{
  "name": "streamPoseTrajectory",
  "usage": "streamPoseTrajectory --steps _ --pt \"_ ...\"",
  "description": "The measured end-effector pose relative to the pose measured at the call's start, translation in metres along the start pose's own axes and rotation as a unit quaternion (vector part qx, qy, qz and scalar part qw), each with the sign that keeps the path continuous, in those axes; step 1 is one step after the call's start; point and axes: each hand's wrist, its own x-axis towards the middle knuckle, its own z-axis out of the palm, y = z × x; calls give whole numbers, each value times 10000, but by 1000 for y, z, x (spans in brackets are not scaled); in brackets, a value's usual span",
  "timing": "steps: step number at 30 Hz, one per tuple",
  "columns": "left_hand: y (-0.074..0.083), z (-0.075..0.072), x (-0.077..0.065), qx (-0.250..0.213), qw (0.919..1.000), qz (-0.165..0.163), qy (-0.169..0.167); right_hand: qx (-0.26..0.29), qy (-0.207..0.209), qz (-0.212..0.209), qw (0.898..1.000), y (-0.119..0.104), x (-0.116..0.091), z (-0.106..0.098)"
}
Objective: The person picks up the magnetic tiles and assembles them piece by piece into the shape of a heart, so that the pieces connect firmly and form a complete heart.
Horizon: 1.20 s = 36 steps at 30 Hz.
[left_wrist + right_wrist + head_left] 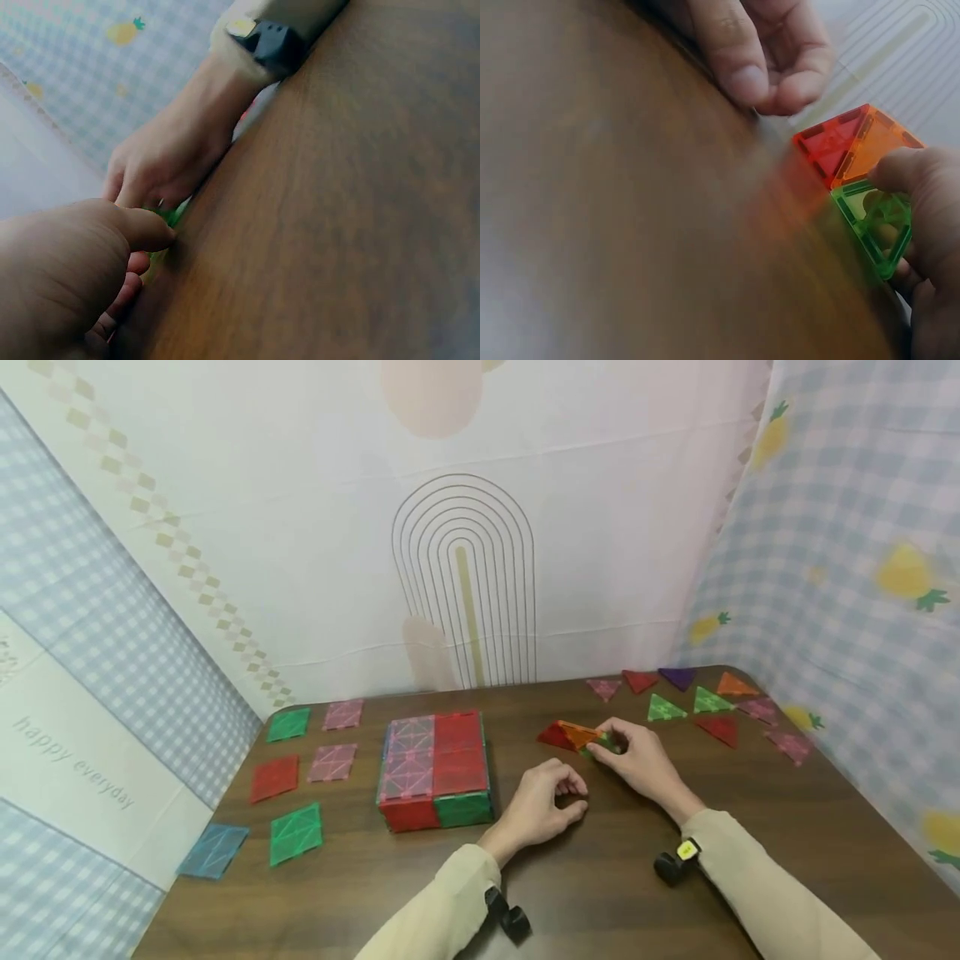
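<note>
My right hand (639,762) pinches a small group of joined translucent triangle magnetic tiles just above or on the table. In the right wrist view the group has a red tile (831,144), an orange tile (877,142) and a green tile (859,214), edges meeting, with the thumb against the orange and green ones. My left hand (542,803) hovers to the left of them, fingers loosely curved and holding nothing. Beside it stands a box (459,760) built of square magnetic tiles, pink and red on top, red and green in front.
Several square tiles lie at the left, among them a red square (274,777) and a blue square (213,851). Several loose triangles lie at the far right, including a purple triangle (678,677) and a red triangle (718,729). Fabric hangs behind the wooden table (600,893).
</note>
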Motion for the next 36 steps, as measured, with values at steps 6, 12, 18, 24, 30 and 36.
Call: streamPoseTrajectory --steps 6,12,18,24,30,36 --pt "1 -2 0 48 10000 -26 -34 184 -58 -12 9998 -14 22 25" --pt "4 -2 2 -7 10000 41 -57 194 -133 30 9997 -22 30 35" --pt "3 -3 3 46 10000 17 -34 150 -230 1 9996 -22 31 36" --pt "3 -3 2 34 9999 -53 -88 365 -369 -3 9986 -19 26 32" --pt "3 -1 1 49 10000 -29 -29 856 -345 -119 9957 -13 16 19" --pt "2 -3 0 -4 9999 -116 -11 860 263 -150 9958 9 5 -12"
